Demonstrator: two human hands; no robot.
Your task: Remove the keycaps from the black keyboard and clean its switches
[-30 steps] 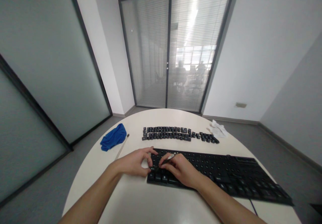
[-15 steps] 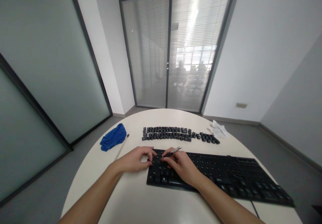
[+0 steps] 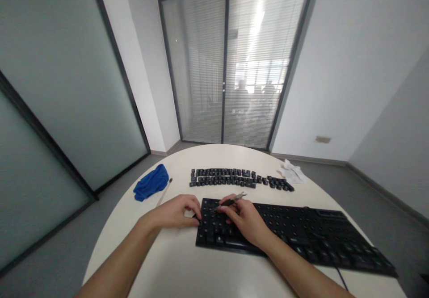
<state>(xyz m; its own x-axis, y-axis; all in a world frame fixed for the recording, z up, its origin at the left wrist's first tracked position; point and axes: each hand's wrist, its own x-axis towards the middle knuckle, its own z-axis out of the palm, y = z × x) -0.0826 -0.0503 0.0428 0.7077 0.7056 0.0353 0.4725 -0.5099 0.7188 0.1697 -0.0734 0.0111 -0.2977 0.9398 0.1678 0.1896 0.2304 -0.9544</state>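
Note:
A long black keyboard [image 3: 284, 233] lies on the table with many keycaps off and its small key posts bare; some keys remain along the near row and at the right end. At its left edge my left hand [image 3: 177, 211] is closed in a pinch on a small black keycap [image 3: 196, 217], partly hidden by the fingers. Over the left part of the keyboard, my right hand [image 3: 243, 215] grips a pair of slim metal tweezers [image 3: 231, 200]. Their thin tip points left and down at the bare posts.
Behind the keyboard stand rows of loose keycaps [image 3: 223, 181]. A blue cloth [image 3: 151, 182] and a thin brush [image 3: 165, 191] lie at the left, a crumpled white tissue [image 3: 291, 172] at the far right. A cable [image 3: 342, 278] runs off the near edge of the round white table [image 3: 177, 262].
My left hand has drawn slightly left, off the top of the keyboard to its edge, with the keycap. The tweezers in my right hand have shifted a little right and up.

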